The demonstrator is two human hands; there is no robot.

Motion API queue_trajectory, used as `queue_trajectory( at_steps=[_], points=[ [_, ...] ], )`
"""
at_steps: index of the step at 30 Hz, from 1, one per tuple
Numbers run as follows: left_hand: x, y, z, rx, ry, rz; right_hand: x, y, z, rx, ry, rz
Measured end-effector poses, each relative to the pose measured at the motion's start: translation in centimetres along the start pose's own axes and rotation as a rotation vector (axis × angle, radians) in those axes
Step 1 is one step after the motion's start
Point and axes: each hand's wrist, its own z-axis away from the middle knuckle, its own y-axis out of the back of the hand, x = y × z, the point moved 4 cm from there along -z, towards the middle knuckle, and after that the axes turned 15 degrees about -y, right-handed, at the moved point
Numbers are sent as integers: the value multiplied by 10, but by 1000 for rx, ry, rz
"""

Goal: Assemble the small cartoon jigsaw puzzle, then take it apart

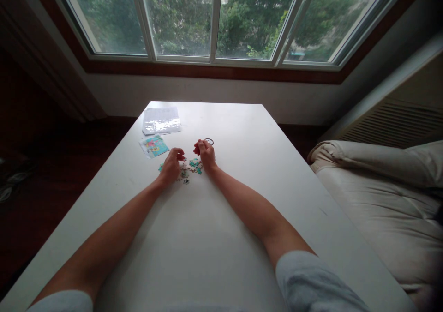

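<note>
Several small jigsaw puzzle pieces [194, 164], green, tan and pale, lie in a loose pile on the white table [194, 229]. My left hand [171, 164] rests at the left side of the pile with its fingers bent inward; whether a piece is in them is too small to see. On the pile's right side is my right hand [206, 155], its fingers curled together and their contents hidden. A thin dark ring-shaped object [209, 141] shows just behind the right hand, partly covered by it. A colourful picture card [154, 146] lies beyond my left hand.
A clear plastic bag [161, 120] lies at the table's far left corner. Beyond the table is a window [214, 26] above a low wall. To the right stands a pale padded sofa [377, 196]. A curtain [44, 58] hangs on the left.
</note>
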Motion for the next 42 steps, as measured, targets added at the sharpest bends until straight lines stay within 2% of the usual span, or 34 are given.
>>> queue_trajectory(
  at_steps=[4,9,15,20,22,28,32,37,42],
  points=[
    [4,2,2,-13,64,84,-12,4,4,-8,98,205],
    [16,5,0,-29,87,66,-34,11,-1,-109,268,761],
    [20,10,-5,-8,73,-30,-47,19,-4,-380,214,1183],
    [14,15,-6,-19,68,-87,-46,14,10,-508,167,1386],
    [13,17,-6,-30,58,-117,-44,9,18,-522,198,1433],
    [10,17,-6,-63,7,-217,-37,-6,37,-475,311,1444],
    [5,17,-6,-62,-5,-240,-30,-12,37,-439,371,1379],
    [-1,19,-7,-70,29,-341,-18,-9,24,-451,424,1134],
    [-4,21,-7,-130,-2,-469,-5,-1,8,-438,352,790]
  ],
)
